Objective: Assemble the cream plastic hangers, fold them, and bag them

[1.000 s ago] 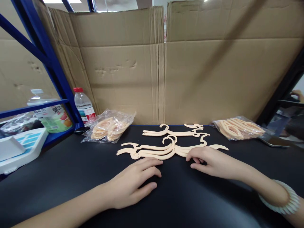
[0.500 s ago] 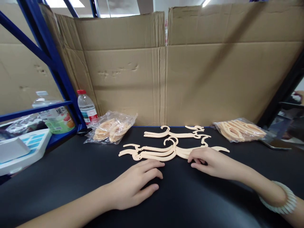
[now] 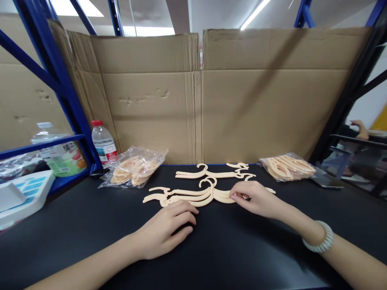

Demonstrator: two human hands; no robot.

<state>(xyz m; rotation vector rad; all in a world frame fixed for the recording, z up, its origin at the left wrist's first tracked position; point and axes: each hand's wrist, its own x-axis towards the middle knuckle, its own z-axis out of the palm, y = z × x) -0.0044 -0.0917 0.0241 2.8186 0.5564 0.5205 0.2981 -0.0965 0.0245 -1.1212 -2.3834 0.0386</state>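
Cream-coloured folding clothes hangers (image 3: pixel 189 198) lie stacked in front of me, hooks pointing away, with jointed arms spread left and right. My left hand (image 3: pixel 169 229) rests on the black table just in front of their left side, its fingers apart and nothing in them. At the stack's right arm, my right hand (image 3: pixel 254 199) has thumb and fingers pinched on the edge of a hanger and covers part of it. Behind this stack lies another folding hanger group (image 3: pixel 222 175), untouched.
Clear plastic bags of hangers lie at back left (image 3: pixel 133 169) and back right (image 3: pixel 287 167). A red-capped bottle (image 3: pixel 104 143) stands by the blue frame (image 3: pixel 65 88). A white-and-blue plastic item (image 3: pixel 28 193) is at far left. Cardboard (image 3: pixel 151 100) walls the back; a dark flat object (image 3: pixel 326 183) lies right.
My right hand has closed its thumb and fingers at the hanger's right arm. The left hand stays beside the stack. The whole view has shifted slightly.
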